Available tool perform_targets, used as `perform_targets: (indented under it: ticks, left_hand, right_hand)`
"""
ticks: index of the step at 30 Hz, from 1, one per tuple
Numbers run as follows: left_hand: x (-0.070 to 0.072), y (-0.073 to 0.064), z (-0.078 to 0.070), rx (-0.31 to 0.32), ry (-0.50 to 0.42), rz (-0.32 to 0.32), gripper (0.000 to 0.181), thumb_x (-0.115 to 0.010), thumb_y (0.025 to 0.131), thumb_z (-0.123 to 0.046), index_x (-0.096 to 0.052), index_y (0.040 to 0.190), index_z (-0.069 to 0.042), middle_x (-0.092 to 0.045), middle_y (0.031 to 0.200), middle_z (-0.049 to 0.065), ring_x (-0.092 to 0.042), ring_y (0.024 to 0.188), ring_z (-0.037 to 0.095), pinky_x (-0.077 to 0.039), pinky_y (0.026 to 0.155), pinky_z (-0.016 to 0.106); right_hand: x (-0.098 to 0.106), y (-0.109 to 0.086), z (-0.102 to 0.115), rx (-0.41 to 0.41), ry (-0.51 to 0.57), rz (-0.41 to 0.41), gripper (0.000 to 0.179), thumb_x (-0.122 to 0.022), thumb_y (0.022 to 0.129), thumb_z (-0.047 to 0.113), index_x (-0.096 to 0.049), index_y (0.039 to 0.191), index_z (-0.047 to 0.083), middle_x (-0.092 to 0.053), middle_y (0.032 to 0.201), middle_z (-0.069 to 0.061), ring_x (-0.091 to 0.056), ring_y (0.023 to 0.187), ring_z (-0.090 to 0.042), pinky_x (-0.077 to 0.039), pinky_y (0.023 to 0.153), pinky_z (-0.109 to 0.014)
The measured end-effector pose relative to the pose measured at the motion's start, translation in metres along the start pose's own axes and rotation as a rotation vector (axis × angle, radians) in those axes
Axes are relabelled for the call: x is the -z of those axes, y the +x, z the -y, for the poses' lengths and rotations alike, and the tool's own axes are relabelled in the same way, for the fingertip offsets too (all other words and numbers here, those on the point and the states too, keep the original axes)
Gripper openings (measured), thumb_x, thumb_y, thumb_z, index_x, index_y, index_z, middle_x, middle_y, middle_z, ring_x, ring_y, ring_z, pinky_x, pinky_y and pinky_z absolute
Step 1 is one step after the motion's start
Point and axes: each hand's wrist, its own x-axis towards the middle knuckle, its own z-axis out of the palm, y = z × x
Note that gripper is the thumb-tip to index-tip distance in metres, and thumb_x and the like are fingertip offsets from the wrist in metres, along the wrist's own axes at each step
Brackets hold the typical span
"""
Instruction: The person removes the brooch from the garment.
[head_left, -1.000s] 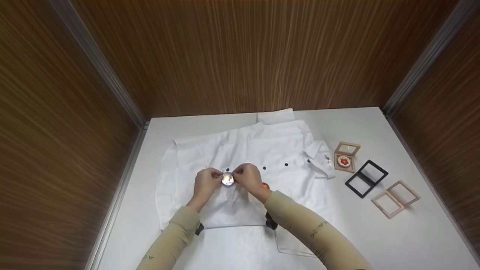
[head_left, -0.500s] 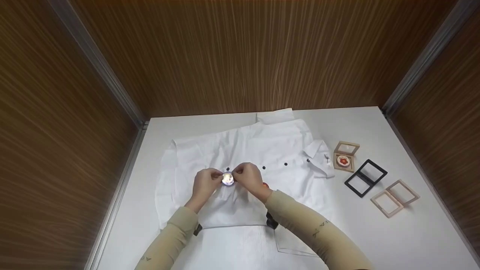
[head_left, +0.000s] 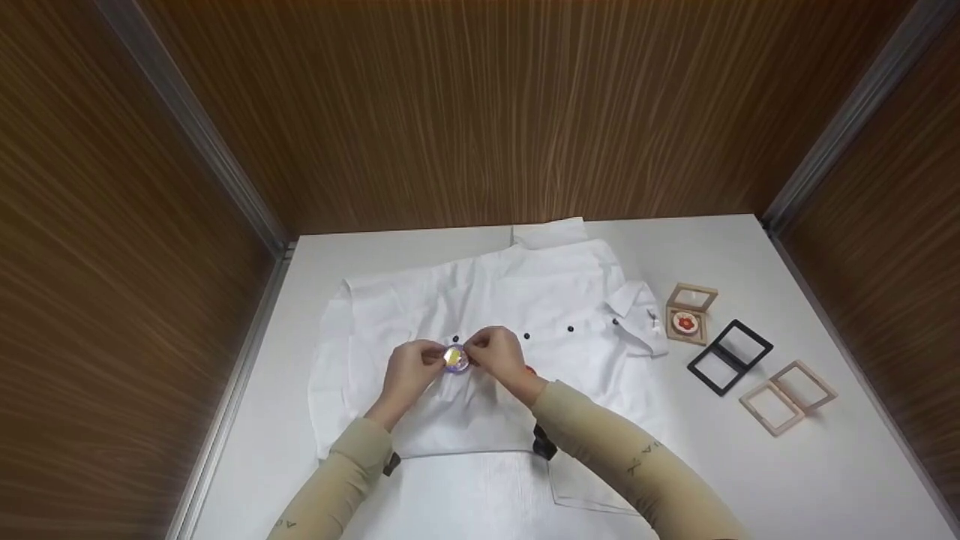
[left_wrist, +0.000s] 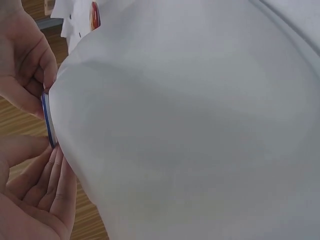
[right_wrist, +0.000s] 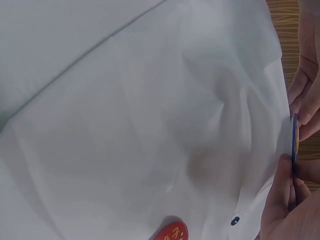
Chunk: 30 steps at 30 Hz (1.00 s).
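A round, shiny pin badge (head_left: 456,359) with a blue-purple rim is pinched between both hands, over the front of a white button-up shirt (head_left: 555,277). My left hand (head_left: 409,369) grips its left edge with thumb and fingers, and my right hand (head_left: 496,352) pinches the right edge. Seen edge-on in the left wrist view, the badge (left_wrist: 48,120) lies flat against raised shirt cloth. The right wrist view shows the cloth bunched and lifted beside the badge (right_wrist: 295,137). A second, red badge (right_wrist: 172,231) sits on the shirt, mostly hidden by my right wrist in the head view.
Right of the shirt lie a wooden-coloured case (head_left: 691,296) holding a red flower badge (head_left: 685,322), an opened black case (head_left: 729,358) and an opened pinkish case (head_left: 787,397). Dark buttons (head_left: 571,328) run along the shirt. Wood-grain panels (head_left: 480,112) enclose the white table (head_left: 247,420).
Both hands keep their hold and stay almost in place. The badge has tilted slightly, its bright glare giving way to a yellow and purple face.
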Motion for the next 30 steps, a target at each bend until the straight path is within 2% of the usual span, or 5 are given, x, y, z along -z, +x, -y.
perform_targets:
  ticks: [7,15,22,27,30]
  left_hand:
    - [0.0025,-0.0025,0.0001,-0.021,-0.042,0.065,0.027,-0.082,0.088,0.002,-0.077,0.114,0.004,-0.079,0.108,0.020,-0.079,0.096,0.033,-0.066,0.085,0.035]
    - [0.0022,-0.0025,0.0031,-0.052,-0.071,0.075,0.031,-0.083,0.085,0.004,-0.076,0.115,0.007,-0.079,0.105,0.023,-0.079,0.095,0.036,-0.066,0.085,0.037]
    - [0.0027,-0.0019,0.0027,-0.031,-0.057,0.066,0.030,-0.083,0.087,0.003,-0.077,0.116,0.004,-0.080,0.104,0.019,-0.079,0.095,0.033,-0.066,0.085,0.034]
    - [0.0028,-0.0017,0.0028,-0.034,-0.051,0.064,0.027,-0.083,0.089,-0.001,-0.078,0.115,0.004,-0.080,0.104,0.018,-0.079,0.094,0.032,-0.066,0.084,0.034]
    - [0.0029,-0.0018,0.0030,-0.031,-0.055,0.063,0.025,-0.082,0.090,-0.003,-0.078,0.114,0.004,-0.080,0.104,0.018,-0.079,0.095,0.032,-0.066,0.085,0.035]
  right_hand:
    - [0.0029,-0.0013,0.0013,-0.029,0.057,0.017,0.012,-0.071,0.090,0.005,-0.081,0.085,-0.001,-0.079,0.076,-0.009,-0.068,0.061,-0.006,-0.056,0.058,-0.017]
    - [0.0050,-0.0007,0.0026,-0.071,0.040,0.061,0.011,-0.074,0.093,0.005,-0.083,0.090,-0.001,-0.081,0.085,-0.014,-0.068,0.064,-0.006,-0.056,0.062,-0.017]
    - [0.0067,-0.0017,0.0040,-0.030,0.051,0.063,0.008,-0.077,0.092,0.003,-0.082,0.095,-0.003,-0.081,0.089,-0.017,-0.073,0.068,-0.009,-0.061,0.064,-0.020]
    - [0.0088,-0.0030,0.0051,-0.004,0.022,0.093,0.009,-0.078,0.090,0.001,-0.082,0.097,-0.003,-0.081,0.091,-0.017,-0.075,0.074,-0.016,-0.060,0.065,-0.021]
    - [0.0096,-0.0038,0.0050,0.014,-0.008,0.105,0.011,-0.078,0.090,0.003,-0.082,0.099,-0.002,-0.081,0.094,-0.017,-0.077,0.083,-0.023,-0.061,0.071,-0.025]
